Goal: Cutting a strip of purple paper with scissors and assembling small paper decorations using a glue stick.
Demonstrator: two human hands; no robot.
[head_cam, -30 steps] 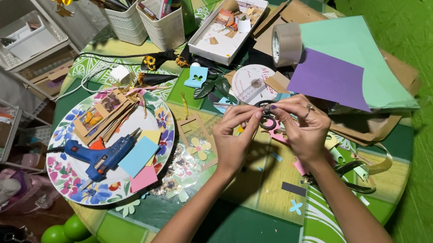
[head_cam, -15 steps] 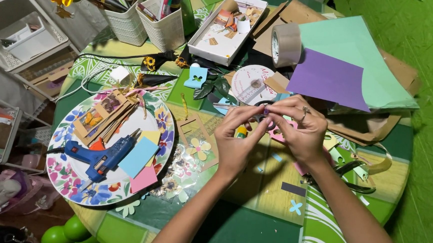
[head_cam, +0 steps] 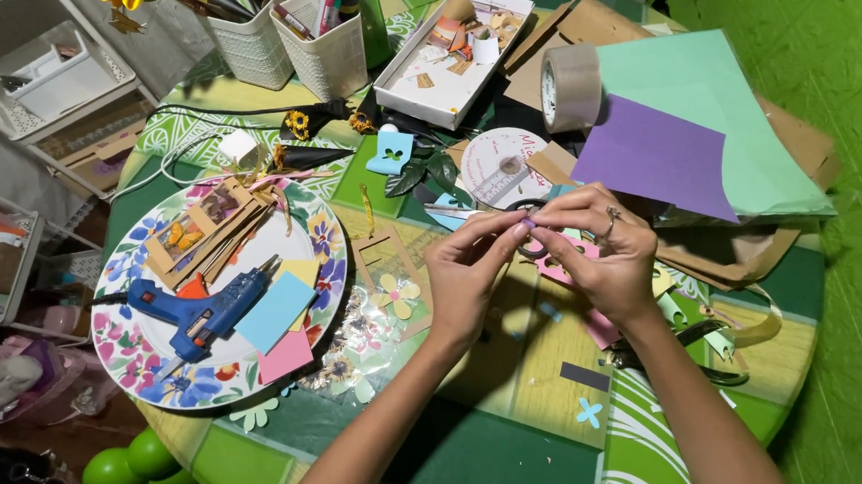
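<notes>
We hold a tiny purple paper bit point(head_cam: 527, 223) between the fingertips of both our hands, up over the middle of the round green patterned bench point(head_cam: 484, 448). Our left hand point(head_cam: 466, 270) pinches it from one side with thumb and first finger closed tight. Our right hand point(head_cam: 601, 247), the one with a ring, pinches it from the other side, fingers curled in close. The bit is so small that we cannot tell its shape.

To do this well, we think we should keep both pinches soft, so the paper does not crumple or tear. We should keep our hands low over the bench, so the bit is easy to find if it drops among the other scraps.

The blue hot glue gun point(head_cam: 201, 308) lies on the big flowery plate point(head_cam: 139, 364), well apart on our left, beside the blue square paper point(head_cam: 274, 312) and the pink square paper point(head_cam: 285, 357). The purple paper sheet point(head_cam: 655, 154) and the brown tape roll point(head_cam: 571, 87) lie just past our right hand.
</notes>
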